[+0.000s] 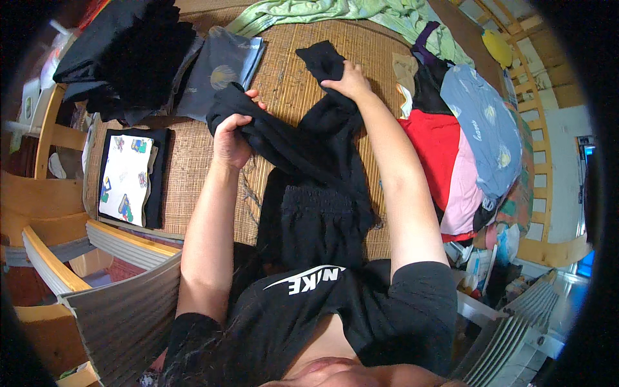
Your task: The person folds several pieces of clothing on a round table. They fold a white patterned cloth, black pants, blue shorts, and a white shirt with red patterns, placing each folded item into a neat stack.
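Observation:
Black trousers with a gathered elastic waistband (pixel 316 198) lie on a woven mat (pixel 280 53), the waistband nearest my body and both legs pointing away. My left hand (pixel 234 130) grips one trouser leg, bunched and raised at its far end, with the fingertips curled round from behind. On the other leg, near its cuff, rests my right hand (pixel 350 82), thumb and fingers spread across the cloth; that cuff (pixel 321 58) lies flat on the mat. Whether the right fingers pinch the fabric is hard to see.
Dark folded clothes (pixel 130 58) are stacked at the far left, beside a grey-blue printed garment (pixel 208 72). Nearer lies a folded white printed cloth (pixel 125 179) on black fabric. Red (pixel 430 155), pink and blue clothes heap at right. A green blanket (pixel 338 12) spans the far edge.

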`<state>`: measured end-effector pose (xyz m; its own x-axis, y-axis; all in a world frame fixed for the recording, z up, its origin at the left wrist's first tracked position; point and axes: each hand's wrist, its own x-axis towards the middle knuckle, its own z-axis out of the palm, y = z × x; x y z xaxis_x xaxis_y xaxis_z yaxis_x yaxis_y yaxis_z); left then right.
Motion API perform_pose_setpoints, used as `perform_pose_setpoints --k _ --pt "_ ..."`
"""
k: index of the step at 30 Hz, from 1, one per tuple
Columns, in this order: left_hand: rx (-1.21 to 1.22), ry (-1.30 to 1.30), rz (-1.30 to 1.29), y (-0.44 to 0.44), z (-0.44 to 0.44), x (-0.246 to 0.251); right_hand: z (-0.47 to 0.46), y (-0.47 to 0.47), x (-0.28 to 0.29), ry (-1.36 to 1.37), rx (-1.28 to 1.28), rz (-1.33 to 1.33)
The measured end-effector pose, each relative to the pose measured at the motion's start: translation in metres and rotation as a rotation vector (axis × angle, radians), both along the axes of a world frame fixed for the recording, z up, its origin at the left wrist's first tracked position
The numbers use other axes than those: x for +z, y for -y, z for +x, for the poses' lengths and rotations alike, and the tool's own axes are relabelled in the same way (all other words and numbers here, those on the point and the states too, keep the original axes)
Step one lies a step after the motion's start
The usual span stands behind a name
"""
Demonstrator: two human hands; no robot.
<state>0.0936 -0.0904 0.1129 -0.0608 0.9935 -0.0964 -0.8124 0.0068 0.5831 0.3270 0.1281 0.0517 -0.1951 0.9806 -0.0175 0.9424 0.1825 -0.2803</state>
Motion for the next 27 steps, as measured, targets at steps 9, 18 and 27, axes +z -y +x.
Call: perform_pose_setpoints --k 9,18,27 --pt "-0.004 -0.014 -0.043 0.002 0.001 0.002 -0.03 -0.057 -0.004 -0.707 -0.23 0.042" --pt "0.049 -0.109 -0.069 0.0 0.009 0.008 0.025 -0.076 0.016 -1.112 -0.228 -0.373" --pt "0.138 -0.628 -0.37 -0.009 0.019 0.026 0.046 0.028 -0.072 -0.4 -0.026 -0.145"
